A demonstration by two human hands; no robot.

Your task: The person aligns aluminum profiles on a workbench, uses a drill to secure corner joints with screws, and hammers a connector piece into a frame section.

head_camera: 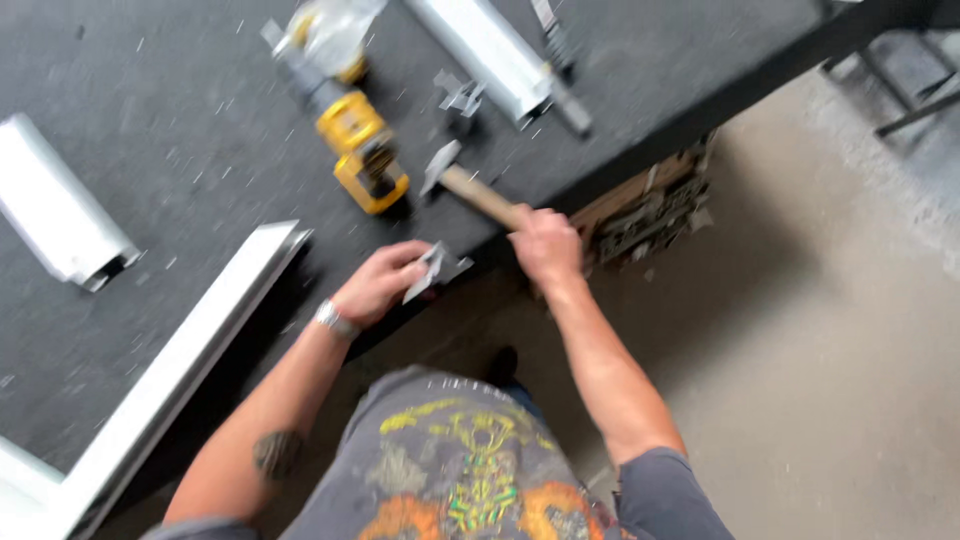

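I see the left hand [375, 285] pinching a small metal bracket [432, 270] at the bench [150, 130] edge, the right hand [545, 245] closed around a hammer [470, 185] at two o'clock; short, square taps seem safest for those fingers.

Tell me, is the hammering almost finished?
Hard to say. Looking done: a similar small metal bracket lies farther back on the dark felt-covered workbench. In hand: the left hand holds a small grey bent metal bracket at the bench edge, and the right hand grips a wooden-handled hammer. Left: long white metal channels lie untouched, beside a yellow cordless drill.
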